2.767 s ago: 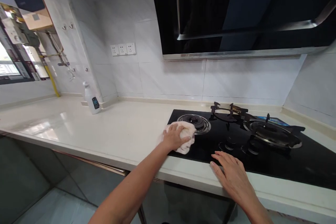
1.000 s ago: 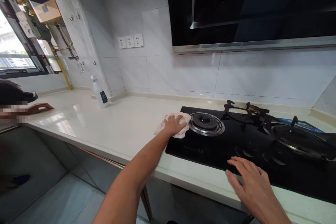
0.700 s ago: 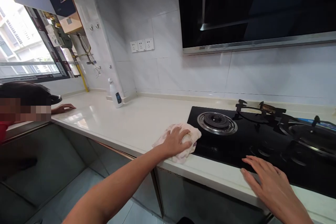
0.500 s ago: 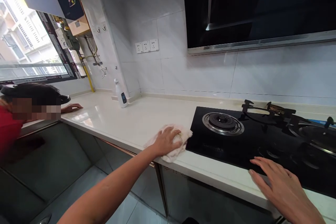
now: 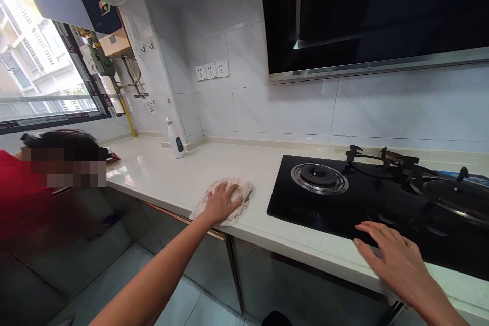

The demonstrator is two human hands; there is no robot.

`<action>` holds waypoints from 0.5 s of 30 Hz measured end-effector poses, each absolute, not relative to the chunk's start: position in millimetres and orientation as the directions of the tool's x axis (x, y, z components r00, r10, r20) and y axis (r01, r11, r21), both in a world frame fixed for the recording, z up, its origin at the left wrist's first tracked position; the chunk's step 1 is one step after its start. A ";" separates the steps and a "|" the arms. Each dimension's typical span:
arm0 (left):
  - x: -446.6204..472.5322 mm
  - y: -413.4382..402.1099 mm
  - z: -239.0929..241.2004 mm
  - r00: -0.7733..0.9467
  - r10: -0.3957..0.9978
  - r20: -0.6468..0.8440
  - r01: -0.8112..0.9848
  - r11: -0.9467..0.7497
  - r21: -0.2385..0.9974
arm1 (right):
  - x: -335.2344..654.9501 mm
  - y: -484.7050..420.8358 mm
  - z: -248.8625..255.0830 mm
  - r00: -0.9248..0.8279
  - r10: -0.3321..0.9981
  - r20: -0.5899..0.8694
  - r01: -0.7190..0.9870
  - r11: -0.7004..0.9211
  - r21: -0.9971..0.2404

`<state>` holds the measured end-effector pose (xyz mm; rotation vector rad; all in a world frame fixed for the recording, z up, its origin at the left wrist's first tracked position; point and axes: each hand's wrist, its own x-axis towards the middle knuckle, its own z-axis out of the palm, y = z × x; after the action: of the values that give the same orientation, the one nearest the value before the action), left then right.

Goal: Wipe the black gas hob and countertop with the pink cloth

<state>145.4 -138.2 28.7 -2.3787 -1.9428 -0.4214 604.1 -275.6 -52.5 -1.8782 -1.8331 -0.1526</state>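
Note:
My left hand (image 5: 222,204) presses a crumpled off-white cloth (image 5: 229,205) onto the cream stone countertop (image 5: 153,175), a little left of the hob and near the front edge. A black glass gas hob (image 5: 305,211) is set into the counter with a steel burner (image 5: 319,178) and black pan supports. My right hand (image 5: 393,254) lies flat with its fingers spread, the fingertips on the hob's front glass and the palm over the counter's edge. It holds nothing.
A white bottle (image 5: 174,141) stands against the wall behind the counter, below several wall sockets (image 5: 211,70). A black range hood (image 5: 367,15) hangs above the hob. A co-worker in a red top (image 5: 23,188) leans at the counter's far left end, by a window.
My left hand and the cloth have slid left along the counter, away from the hob. The co-worker has come further into view at the left. My right hand has barely moved.

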 end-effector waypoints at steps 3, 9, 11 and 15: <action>143.5 -160.5 26.1 0.214 0.943 0.257 0.959 -0.253 0.131 | 606.3 -274.6 -58.0 0.078 0.892 0.446 0.958 0.057 -0.283; 181.4 -191.0 20.4 0.161 0.941 0.297 0.970 -0.206 0.127 | 608.2 -270.8 -64.9 0.079 0.870 0.486 0.954 0.075 -0.289; 209.7 -203.4 15.2 0.219 0.921 0.321 0.954 -0.271 0.128 | 609.5 -269.9 -65.3 0.081 0.872 0.483 0.952 0.076 -0.296; 258.2 -225.9 6.3 0.249 0.890 0.382 0.928 -0.332 0.169 | 611.2 -270.3 -63.2 0.082 0.880 0.468 0.950 0.073 -0.304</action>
<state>258.2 -225.9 6.3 -2.4089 -1.7588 -0.6378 611.2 -270.3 -63.2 -1.8129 -1.8042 -0.1645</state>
